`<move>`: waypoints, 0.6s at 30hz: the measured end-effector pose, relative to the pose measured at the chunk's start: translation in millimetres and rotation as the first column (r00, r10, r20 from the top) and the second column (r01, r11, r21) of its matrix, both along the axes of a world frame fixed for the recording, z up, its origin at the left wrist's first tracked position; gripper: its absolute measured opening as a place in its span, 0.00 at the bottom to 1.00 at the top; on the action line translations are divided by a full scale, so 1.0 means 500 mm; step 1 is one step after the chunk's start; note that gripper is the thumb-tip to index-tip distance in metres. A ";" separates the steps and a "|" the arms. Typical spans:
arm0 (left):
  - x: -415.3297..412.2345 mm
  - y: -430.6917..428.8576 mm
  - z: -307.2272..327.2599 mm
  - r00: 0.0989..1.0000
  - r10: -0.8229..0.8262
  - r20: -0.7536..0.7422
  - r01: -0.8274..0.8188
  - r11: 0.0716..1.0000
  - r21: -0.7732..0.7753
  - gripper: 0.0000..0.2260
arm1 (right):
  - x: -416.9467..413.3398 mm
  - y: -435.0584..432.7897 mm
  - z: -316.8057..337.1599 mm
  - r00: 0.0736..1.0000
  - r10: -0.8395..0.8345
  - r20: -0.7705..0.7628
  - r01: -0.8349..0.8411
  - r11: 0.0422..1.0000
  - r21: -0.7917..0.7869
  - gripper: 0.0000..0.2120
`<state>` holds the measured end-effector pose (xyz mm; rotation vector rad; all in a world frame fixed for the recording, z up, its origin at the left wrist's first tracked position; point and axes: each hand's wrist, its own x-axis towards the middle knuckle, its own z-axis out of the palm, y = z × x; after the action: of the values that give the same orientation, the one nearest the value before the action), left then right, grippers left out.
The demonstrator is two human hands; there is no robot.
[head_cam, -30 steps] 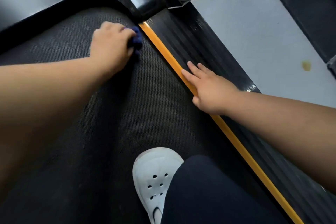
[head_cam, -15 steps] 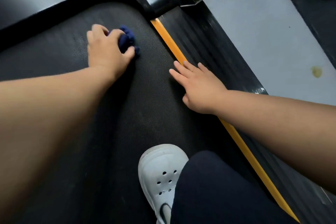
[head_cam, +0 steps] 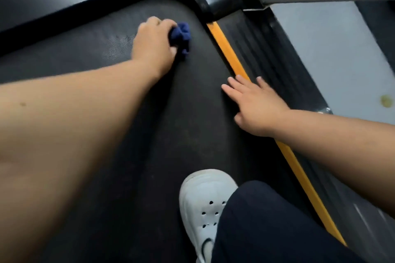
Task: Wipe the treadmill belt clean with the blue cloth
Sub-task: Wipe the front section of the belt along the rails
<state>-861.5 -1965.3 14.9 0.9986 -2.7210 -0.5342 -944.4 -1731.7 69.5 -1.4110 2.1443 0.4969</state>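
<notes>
Cloth first: a crumpled dark-blue fabric cloth (head_cam: 181,35) sits bunched on the black textured treadmill belt (head_cam: 188,134), near the belt's front right corner, a little inward from the yellow-orange edge strip (head_cam: 229,55). The left hand (head_cam: 155,44) reaches forward with its fingers curled tight around the cloth, pressing it down against the belt; part of the wad pokes out to the right of the knuckles. A paler, scuffed-looking patch shows on the belt just left of that hand. The right hand (head_cam: 256,107) lies flat and palm-down, its fingers spread and holding nothing, across the belt's right margin, with the fingertips over the yellow-orange strip and onto the black ribbed side rail (head_cam: 275,66) beside it. A white perforated clog shoe (head_cam: 203,200) stands on the belt at the bottom of the view, partly covered by a dark navy trouser leg (head_cam: 267,226). Beyond the rail lies pale grey floor (head_cam: 337,49) bearing a small yellowish stain (head_cam: 386,100).
</notes>
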 end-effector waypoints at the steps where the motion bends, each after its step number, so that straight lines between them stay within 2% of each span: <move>1: 0.011 0.016 0.004 1.000 -0.022 0.004 0.022 1.000 0.018 0.15 | -0.003 0.003 0.001 1.000 0.006 -0.015 -0.006 1.000 0.001 0.37; 3: 0.067 0.069 -0.009 0.960 -0.277 -0.048 0.279 0.960 0.040 0.15 | -0.007 0.004 0.006 1.000 0.010 -0.021 -0.010 1.000 0.012 0.37; 5: 0.151 0.122 -0.020 0.817 -0.570 -0.089 0.575 0.817 0.051 0.14 | -0.005 -0.004 0.007 1.000 0.012 -0.025 -0.011 0.999 0.034 0.36; 7: 0.187 0.118 -0.018 0.709 -0.697 -0.103 0.703 0.709 0.042 0.15 | 0.005 -0.017 0.005 0.999 0.014 -0.034 -0.012 0.999 0.033 0.36; 9: 0.162 0.080 -0.015 0.708 -0.705 -0.035 0.705 0.709 -0.017 0.18 | 0.017 -0.036 -0.001 0.999 0.028 -0.027 -0.028 1.000 0.002 0.36; 10: 0.141 0.059 -0.015 0.771 -0.635 -0.038 0.632 0.772 -0.068 0.17 | 0.022 -0.046 -0.003 0.999 0.039 -0.008 -0.039 0.999 -0.015 0.37; 12: 0.103 -0.007 -0.010 0.955 -0.294 -0.044 0.288 0.951 -0.109 0.14 | 0.028 -0.064 -0.005 0.997 0.034 0.064 -0.032 0.999 -0.038 0.37; 13: 0.097 -0.035 -0.008 0.997 -0.077 -0.028 0.074 0.993 -0.094 0.14 | 0.031 -0.071 -0.006 0.994 0.017 0.107 -0.012 0.999 -0.044 0.37; 14: 0.099 -0.047 -0.006 0.996 0.087 -0.012 -0.088 0.995 -0.047 0.15 | 0.034 -0.078 -0.005 0.990 0.002 0.142 0.005 0.999 -0.048 0.37; 15: 0.109 -0.042 -0.006 0.992 0.125 -0.002 -0.125 0.992 -0.009 0.16 | 0.038 -0.083 -0.005 0.986 -0.007 0.165 0.016 0.999 -0.049 0.37; 16: 0.124 -0.025 -0.007 0.999 0.046 -0.011 -0.046 0.999 0.012 0.16 | 0.039 -0.086 -0.005 0.985 -0.012 0.174 0.021 0.999 -0.048 0.37; 17: 0.143 0.003 -0.011 0.992 -0.122 -0.035 0.122 0.992 0.006 0.15 | 0.036 -0.088 -0.006 0.985 -0.015 0.173 0.024 0.999 -0.047 0.37; 18: 0.169 0.037 -0.018 0.941 -0.333 -0.055 0.333 0.943 -0.002 0.14 | 0.031 -0.090 -0.007 0.985 -0.020 0.170 0.029 0.999 -0.046 0.37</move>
<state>-777.1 -1946.8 6.0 0.5128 -2.8528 -0.6145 -928.8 -1776.5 66.1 -1.3984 2.0471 0.3060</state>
